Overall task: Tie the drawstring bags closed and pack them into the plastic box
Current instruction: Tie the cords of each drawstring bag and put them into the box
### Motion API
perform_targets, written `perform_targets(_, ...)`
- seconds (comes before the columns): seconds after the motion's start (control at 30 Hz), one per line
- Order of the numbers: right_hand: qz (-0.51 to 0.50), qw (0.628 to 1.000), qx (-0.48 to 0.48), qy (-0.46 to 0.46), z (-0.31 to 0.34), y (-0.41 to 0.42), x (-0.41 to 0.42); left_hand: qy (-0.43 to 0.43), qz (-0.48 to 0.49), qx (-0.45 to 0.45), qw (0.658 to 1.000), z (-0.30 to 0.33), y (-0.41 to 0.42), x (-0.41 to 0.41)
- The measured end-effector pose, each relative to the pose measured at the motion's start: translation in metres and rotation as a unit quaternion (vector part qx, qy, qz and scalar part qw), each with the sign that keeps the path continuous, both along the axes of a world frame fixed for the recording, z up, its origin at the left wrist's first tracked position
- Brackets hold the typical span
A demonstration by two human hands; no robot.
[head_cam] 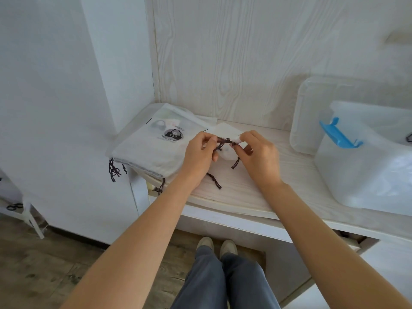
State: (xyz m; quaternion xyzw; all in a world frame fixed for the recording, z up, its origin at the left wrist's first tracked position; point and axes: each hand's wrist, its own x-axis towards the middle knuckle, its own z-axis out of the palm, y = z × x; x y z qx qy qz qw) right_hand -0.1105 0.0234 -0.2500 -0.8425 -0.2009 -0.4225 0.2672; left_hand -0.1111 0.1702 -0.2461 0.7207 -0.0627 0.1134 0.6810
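Observation:
A small white drawstring bag (227,130) lies on the white wood-grain shelf (245,188), its gathered mouth between my hands. My left hand (199,156) pinches one dark brown cord (224,141) and my right hand (259,156) pinches the other, with a knot forming between them. Loose cord ends (215,180) trail toward the shelf's front edge. A stack of flat white bags (151,150) with a dark round logo sits to the left, cords hanging over the edge. The clear plastic box (365,166) with a blue latch (337,133) stands at the right.
The box's clear lid (310,112) leans against the wood-grain back wall behind the box. A white wall panel (66,108) closes the left side. Below the shelf are wooden floor, my legs and shoes. A small white rack (20,210) stands at lower left.

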Motion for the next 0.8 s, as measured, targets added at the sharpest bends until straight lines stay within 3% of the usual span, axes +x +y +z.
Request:
perform_targets(0.27,-0.017,0.979,0.139,0.151,0.001,-0.005,0.000,0.009,0.101,-0.035,0.994,0.000,0.001,0.002)
perform_targets(0.53,-0.015,0.969,0.186,0.163,0.006,-0.003,-0.004,0.031,0.112,-0.089,0.989,0.002,0.001,0.002)
perform_targets(0.8,0.001,0.921,0.316,0.228,0.007,-0.001,0.001,0.035,0.155,-0.122,0.980,-0.001,0.005,0.005)
